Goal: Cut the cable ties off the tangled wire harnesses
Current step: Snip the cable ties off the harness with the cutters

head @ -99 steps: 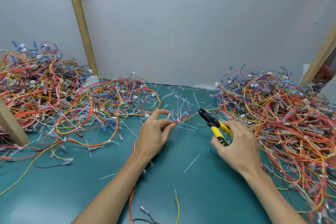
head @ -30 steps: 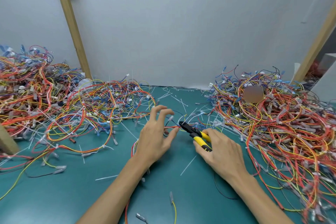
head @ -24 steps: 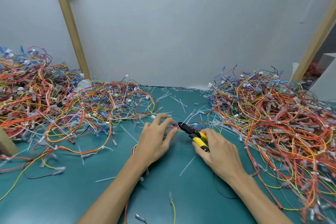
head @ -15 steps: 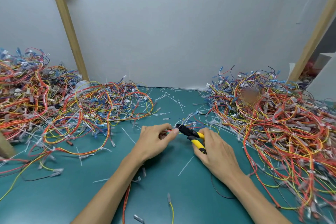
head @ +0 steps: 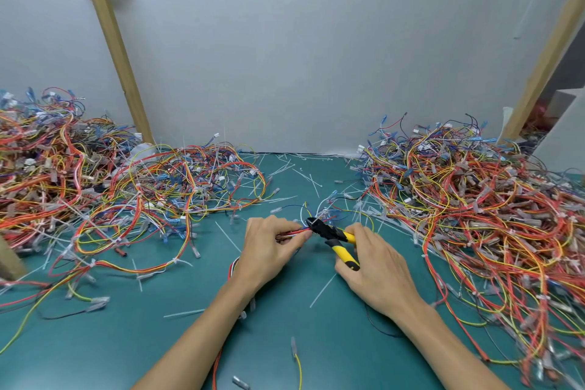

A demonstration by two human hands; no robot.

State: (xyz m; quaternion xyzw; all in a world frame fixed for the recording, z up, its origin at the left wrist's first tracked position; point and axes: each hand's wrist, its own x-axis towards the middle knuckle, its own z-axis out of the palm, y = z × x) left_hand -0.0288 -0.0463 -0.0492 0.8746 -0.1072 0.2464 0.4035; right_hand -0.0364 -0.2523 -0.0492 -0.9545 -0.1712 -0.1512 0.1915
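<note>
Head: left fingers (head: 289, 243) pinch wires (head: 300, 231), right cutters (head: 330, 234).

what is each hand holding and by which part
The right hand grips the cutters by their yellow handles; the left hand pinches a wire bundle right beside the cutter tip.

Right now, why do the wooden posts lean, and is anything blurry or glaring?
Head view: the wide lens likely splays the left wooden post and right wooden post outward. Head view: soft, even light, faint shadows under the left hand and right hand, no glare on the green mat. Head view: cutters sharpest; left wire pile and right wire pile smear toward the edges.
</note>
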